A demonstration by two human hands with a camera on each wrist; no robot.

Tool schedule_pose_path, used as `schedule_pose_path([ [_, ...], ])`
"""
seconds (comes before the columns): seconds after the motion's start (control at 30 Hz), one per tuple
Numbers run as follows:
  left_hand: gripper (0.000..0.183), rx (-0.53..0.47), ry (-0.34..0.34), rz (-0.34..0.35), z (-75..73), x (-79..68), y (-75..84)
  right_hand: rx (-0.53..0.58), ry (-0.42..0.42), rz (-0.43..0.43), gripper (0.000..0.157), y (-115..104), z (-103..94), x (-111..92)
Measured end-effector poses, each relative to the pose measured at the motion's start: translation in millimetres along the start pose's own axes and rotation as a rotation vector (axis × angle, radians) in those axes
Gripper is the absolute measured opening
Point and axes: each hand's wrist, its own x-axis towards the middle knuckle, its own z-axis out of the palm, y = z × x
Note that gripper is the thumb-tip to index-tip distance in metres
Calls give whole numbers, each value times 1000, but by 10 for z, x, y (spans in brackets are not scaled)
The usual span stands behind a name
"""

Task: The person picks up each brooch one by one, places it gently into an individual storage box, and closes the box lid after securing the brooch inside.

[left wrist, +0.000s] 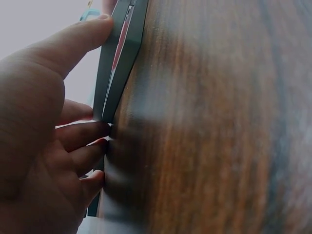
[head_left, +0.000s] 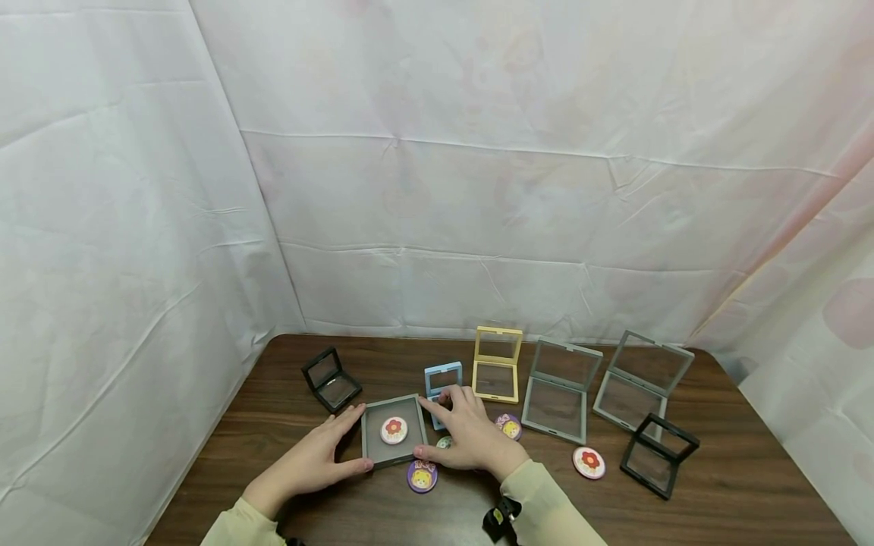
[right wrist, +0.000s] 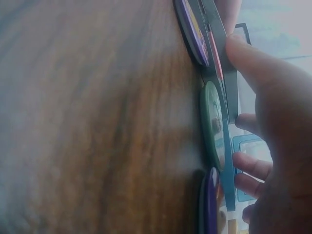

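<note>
A square grey display frame [head_left: 392, 461] with a clear film lies between both hands, a round red-flower badge [head_left: 394, 431] inside it. In the left wrist view, its two halves [left wrist: 101, 73] stand slightly apart, with a red edge between. My left hand [head_left: 310, 461] holds the left side, thumb at the near corner and fingers toward the far one. My right hand [head_left: 470, 438] holds the right side likewise, its thumb [right wrist: 243, 56] on the upper half. Close by lie a purple bear badge [head_left: 422, 476], a green badge [right wrist: 212, 122] and another purple badge [head_left: 508, 426].
Open frames stand around: black [head_left: 332, 379] at left, blue [head_left: 444, 375] behind my right hand, yellow [head_left: 497, 364], two grey [head_left: 556, 409] [head_left: 645, 379] and black [head_left: 658, 455] at right. A second red-flower badge [head_left: 589, 462] lies right. White cloth [head_left: 437, 205] hangs behind the table.
</note>
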Motion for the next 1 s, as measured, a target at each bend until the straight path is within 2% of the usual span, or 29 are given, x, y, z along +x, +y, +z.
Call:
schedule_pose_path([
  [0.4,103,27,-31,-15,-8,23,-7,14,-16,13,90,-27,-20,-5],
  [0.63,103,15,-20,-11,25,17,-25,1,-31,40,91,-23,-6,-3],
  [1.0,102,27,-17,-27,10,5,-3,12,-26,29,90,-48,-30,0],
])
